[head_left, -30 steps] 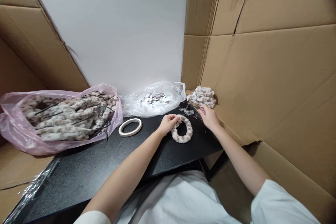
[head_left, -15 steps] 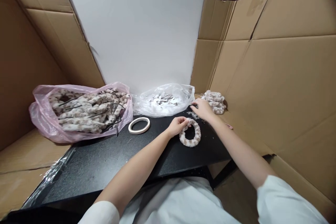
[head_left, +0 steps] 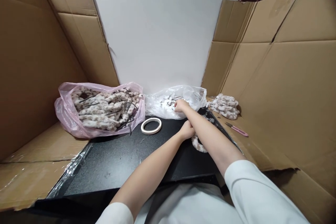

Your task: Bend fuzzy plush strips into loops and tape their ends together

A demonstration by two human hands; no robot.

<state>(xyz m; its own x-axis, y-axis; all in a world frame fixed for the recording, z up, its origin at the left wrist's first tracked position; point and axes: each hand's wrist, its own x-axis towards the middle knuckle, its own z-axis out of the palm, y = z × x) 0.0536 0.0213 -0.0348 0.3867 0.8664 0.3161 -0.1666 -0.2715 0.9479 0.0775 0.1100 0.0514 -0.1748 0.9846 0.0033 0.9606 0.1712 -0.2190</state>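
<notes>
My left hand (head_left: 187, 130) is closed on the upper left of a fluffy white-and-brown ring (head_left: 198, 145), which lies on the black table (head_left: 115, 164). My right forearm crosses above and covers part of the ring. My right hand (head_left: 181, 105) reaches over the clear plastic bag (head_left: 195, 99), its fingers pinched together at the small white-and-dark strips (head_left: 168, 100). What those fingers hold, if anything, is too small to make out.
A pink bag (head_left: 64, 112) of fluffy pieces with dark cords sits at the left, beside a tape roll (head_left: 151, 126). At the right are stacked fluffy rings (head_left: 225, 105) and a pink-handled tool (head_left: 237, 130) on cardboard. Cardboard walls (head_left: 294, 87) flank the table.
My right hand has moved left from the bag's right edge to its strips, its forearm now crossing over the ring. The pink-handled tool has come into fuller view. The camera has turned slightly left.
</notes>
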